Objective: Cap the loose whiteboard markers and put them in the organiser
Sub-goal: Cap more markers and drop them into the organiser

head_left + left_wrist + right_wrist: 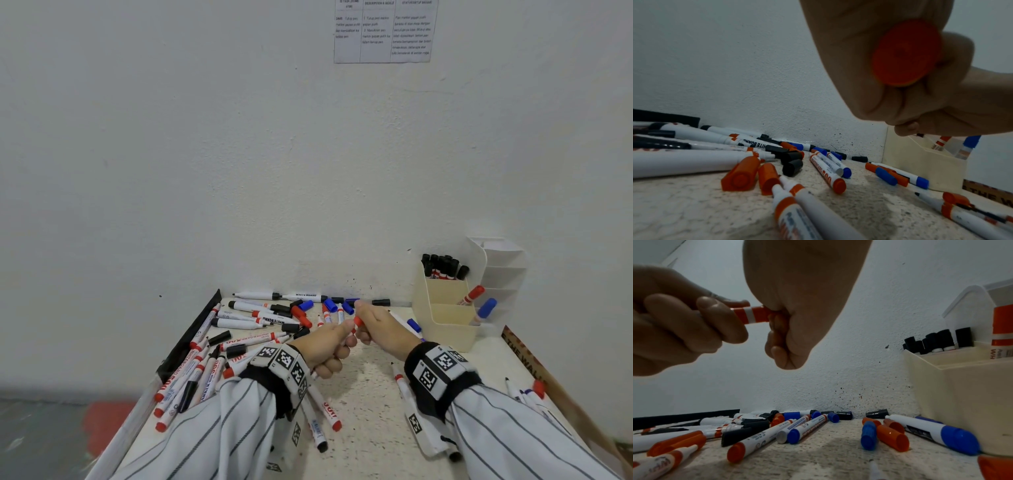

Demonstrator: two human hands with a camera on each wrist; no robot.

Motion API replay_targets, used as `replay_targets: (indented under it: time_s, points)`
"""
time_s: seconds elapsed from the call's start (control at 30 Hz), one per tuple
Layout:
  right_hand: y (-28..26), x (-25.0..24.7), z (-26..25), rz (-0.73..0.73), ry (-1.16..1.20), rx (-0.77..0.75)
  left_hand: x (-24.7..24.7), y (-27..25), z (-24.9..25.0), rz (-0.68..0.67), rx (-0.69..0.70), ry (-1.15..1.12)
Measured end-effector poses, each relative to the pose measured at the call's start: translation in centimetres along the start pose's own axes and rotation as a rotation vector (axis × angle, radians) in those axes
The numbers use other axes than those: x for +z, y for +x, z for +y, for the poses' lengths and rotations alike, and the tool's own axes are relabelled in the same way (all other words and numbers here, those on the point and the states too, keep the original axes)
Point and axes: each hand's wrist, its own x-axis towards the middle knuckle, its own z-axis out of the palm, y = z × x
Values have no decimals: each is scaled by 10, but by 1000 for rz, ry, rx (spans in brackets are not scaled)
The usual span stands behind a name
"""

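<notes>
Both hands are meeting above the bench's middle: the left hand (329,346) is gripping a red marker (751,315) by its barrel while the right hand (380,325) is pinching the red cap (358,321) onto its tip. Capping looks nearly finished; next, carrying it to the organiser (445,318) at the far right corner.

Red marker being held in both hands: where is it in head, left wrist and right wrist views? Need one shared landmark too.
Head: red whiteboard marker sits at centre, between left hand and right hand.
Left wrist: only its round red end shows, upper right, inside the fist.
Right wrist: its red-and-white banded section shows upper left, between both hands.
Shared landmark: cream plastic organiser, at the right in each view.
</notes>
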Motion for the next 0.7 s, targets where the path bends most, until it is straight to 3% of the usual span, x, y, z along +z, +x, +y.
replay_targets:
  time_s: [0.17,0.4,0.57,0.63,0.7]
  points:
    - [6,0,1,-12,-76,-28,-4,5,-5,46,57,78]
    - [19,0,3,121,-100,-62,-21,8,-13,272,163,360]
    - [27,-3,1,307,49,-37,-33,3,-29,507,105,501]
    - [29,-3,-1,355,83,-61,-39,0,-36,604,26,553]
    - [30,-2,-2,399,97,-89,-41,-3,-41,610,-95,612]
